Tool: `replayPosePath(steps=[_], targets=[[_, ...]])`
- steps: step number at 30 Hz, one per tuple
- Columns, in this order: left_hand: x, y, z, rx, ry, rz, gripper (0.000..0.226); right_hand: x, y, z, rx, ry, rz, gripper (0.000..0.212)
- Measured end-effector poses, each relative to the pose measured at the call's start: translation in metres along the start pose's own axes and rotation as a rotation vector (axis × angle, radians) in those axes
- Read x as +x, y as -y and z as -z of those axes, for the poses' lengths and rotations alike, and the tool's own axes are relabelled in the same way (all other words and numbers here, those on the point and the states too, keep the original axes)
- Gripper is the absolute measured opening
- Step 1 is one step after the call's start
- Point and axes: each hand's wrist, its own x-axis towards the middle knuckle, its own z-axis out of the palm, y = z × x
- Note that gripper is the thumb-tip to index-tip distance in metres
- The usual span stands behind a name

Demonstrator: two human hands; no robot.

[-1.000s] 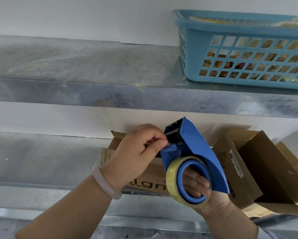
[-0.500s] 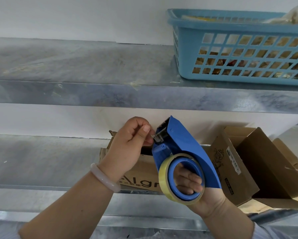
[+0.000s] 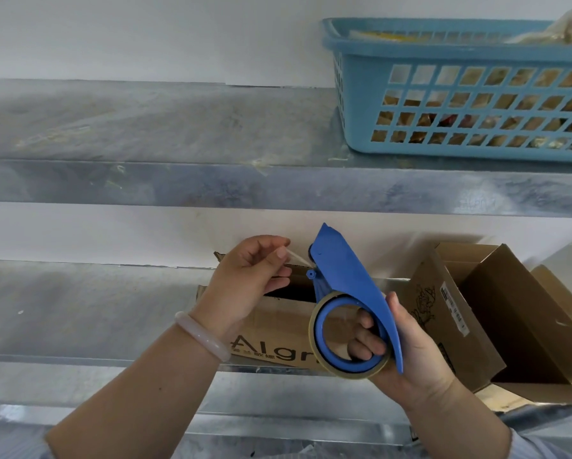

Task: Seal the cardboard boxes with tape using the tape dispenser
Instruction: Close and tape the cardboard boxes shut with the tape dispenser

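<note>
1. The right hand [image 3: 413, 356] has a full grip on the blue tape dispenser [image 3: 347, 279]. The fingers [image 3: 367, 346] are curled through the round hub and the thumb lies along the outer edge of the guard.
2. The dispenser is held up in the air in front of the lower shelf [image 3: 79, 309], not touching anything else. Its pointed end tilts up and a bit to the left.
3. The yellowish tape roll [image 3: 354, 374] sits on the hub at the bottom end of the dispenser.
4. The left hand [image 3: 248, 276] is pinching the loose end of tape [image 3: 296, 258] between thumb and forefinger. It's a short clear strip stretched between the fingertips and the dispenser's nose. The other fingers are loosely curled underneath.
5. There's a pale bracelet [image 3: 201, 336] on the left wrist.
6. Right behind the hands, a printed cardboard box [image 3: 278, 326] sits on the lower shelf with its top still open. The lettering on the front reads "Algr" before the roll blocks the rest.
7. Just to its right is an open cardboard box [image 3: 523, 329] lying tipped over, flaps spread, with a white label on one side.
8. A blue basket [image 3: 443, 51] with some packets inside sits on the upper shelf [image 3: 145, 127], over on the right. I can't make out what the packets are.
</note>
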Motion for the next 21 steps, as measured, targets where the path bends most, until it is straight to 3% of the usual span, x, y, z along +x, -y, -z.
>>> replayPosePath(steps=[3,5,7,10,12,14,18,21], targets=[[0.000,-0.004,0.016,-0.084,-0.037,0.042,0.019,-0.001,0.010,0.005,-0.036,0.023,0.036,0.035],[0.002,-0.004,0.031,0.040,-0.108,-0.047,0.018,-0.003,0.018,0.012,-0.023,0.018,0.045,0.033],[0.004,-0.003,0.047,0.475,-0.082,-0.220,0.025,-0.005,0.025,0.018,0.001,0.034,0.050,0.030],[0.014,0.008,0.061,1.127,0.203,-0.315,0.073,-0.005,0.033,0.028,0.063,0.027,0.036,0.030],[0.024,0.023,0.064,1.411,0.294,-0.336,0.086,-0.003,0.035,0.033,0.182,0.110,0.004,0.029],[0.028,0.037,0.062,1.416,0.237,-0.344,0.073,0.001,0.035,0.033,0.217,0.137,-0.021,0.032],[0.025,0.062,0.061,1.227,0.120,-0.332,0.044,0.011,0.031,0.026,-0.003,-0.057,0.023,0.037],[0.018,0.074,0.062,1.199,0.052,-0.394,0.031,0.024,0.026,0.021,-0.046,-0.086,0.008,0.043]])
